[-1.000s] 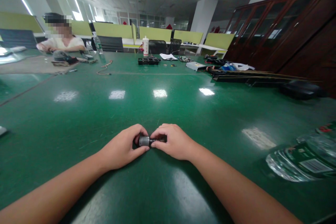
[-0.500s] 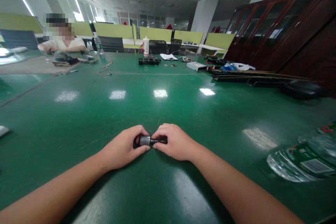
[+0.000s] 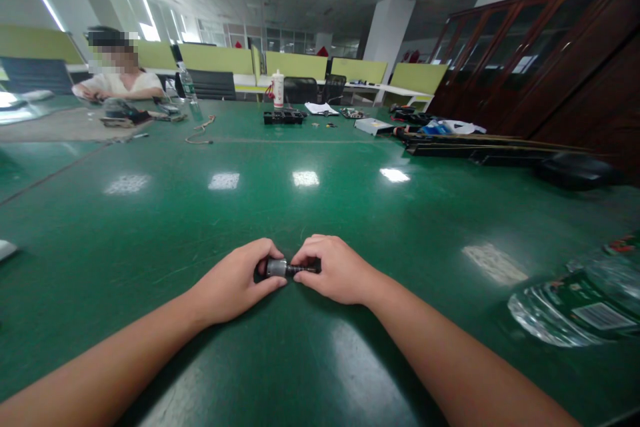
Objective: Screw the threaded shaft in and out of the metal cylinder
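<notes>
Near the middle of the green table (image 3: 320,207), a small silver-and-black cylindrical part (image 3: 277,268) lies on its side between my hands. My left hand (image 3: 239,283) grips its wide silver body between thumb and fingers. A thin, ridged dark shaft (image 3: 299,269) extends to the right from that body. Around this shaft my right hand (image 3: 333,270) has its thumb and fingers curled, with the fingertips close to the silver body. The shaft's far end is partly hidden by the right hand.
A large clear bottle (image 3: 575,300) lies at the right. Farther back are a black device (image 3: 284,117), a white cup (image 3: 278,89), a silver box (image 3: 373,126), a cable (image 3: 200,130) and long dark panels (image 3: 465,147). A person (image 3: 120,83) sits at the far left.
My right hand has shifted very slightly to the right along the shaft, and a little more of the shaft shows. My left hand looks unmoved.
</notes>
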A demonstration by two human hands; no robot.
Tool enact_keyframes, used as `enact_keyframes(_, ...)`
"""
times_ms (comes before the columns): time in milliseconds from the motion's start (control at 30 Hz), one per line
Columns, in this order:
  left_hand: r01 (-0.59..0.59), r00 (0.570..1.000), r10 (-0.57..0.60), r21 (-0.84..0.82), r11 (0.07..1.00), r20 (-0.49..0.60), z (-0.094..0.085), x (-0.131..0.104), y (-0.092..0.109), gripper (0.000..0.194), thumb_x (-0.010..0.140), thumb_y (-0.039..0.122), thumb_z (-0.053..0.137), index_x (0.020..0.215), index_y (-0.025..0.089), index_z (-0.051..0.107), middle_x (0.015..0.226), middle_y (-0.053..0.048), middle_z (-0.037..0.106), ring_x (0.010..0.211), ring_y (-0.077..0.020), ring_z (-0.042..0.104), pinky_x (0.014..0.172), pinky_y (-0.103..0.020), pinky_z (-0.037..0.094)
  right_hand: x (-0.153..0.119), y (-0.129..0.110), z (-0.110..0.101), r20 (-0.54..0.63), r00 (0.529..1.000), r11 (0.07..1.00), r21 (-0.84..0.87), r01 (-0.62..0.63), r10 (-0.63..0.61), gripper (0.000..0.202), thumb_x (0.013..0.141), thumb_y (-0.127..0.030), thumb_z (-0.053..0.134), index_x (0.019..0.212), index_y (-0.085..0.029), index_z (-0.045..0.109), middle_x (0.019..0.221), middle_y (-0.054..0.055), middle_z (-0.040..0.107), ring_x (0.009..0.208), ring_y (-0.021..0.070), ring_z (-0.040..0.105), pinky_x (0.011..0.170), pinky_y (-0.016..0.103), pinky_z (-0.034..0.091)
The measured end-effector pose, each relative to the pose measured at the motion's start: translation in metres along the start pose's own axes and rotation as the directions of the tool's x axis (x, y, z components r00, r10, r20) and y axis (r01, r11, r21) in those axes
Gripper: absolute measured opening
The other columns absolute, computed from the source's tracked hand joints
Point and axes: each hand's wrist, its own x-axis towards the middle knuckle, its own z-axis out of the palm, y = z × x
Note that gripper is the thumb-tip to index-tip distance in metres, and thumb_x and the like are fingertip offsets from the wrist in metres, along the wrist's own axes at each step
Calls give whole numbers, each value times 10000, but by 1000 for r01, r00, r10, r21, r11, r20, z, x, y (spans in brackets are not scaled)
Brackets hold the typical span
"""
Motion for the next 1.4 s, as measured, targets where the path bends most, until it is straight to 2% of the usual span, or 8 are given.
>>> enact_keyframes(1000, 9, 1000, -9, 3, 1000, 23, -1, -1, 0, 191, 863, 326, 613, 994, 191, 581, 839, -11, 584, 749, -182, 557, 673, -297, 424, -3, 2, -10, 39, 999, 999, -27, -27, 28, 124, 740, -165, 718, 860, -183, 739, 764, 11, 645, 732, 136, 560, 686, 250, 406)
enact_keyframes(1200, -42, 999, 42, 0, 999, -9, -1, 0, -2, 184, 860, 296, 616, 999, 185, 568, 893, -20, 555, 761, -173, 539, 700, -303, 436, -4, 3, -13, 52, 998, 998, -38, -42, 44, 121, 732, -161, 720, 851, -178, 739, 764, 9, 651, 730, 131, 562, 682, 244, 404)
enact_keyframes(1400, -34, 999, 34, 5, 999, -8, 0, -2, -4, 189, 872, 301, 609, 1017, 188, 564, 880, -14, 549, 758, -171, 538, 696, -305, 439, -5, 6, -16, 71, 996, 998, -33, -47, 49, 121, 734, -159, 712, 851, -178, 738, 771, 11, 650, 717, 126, 558, 664, 238, 402)
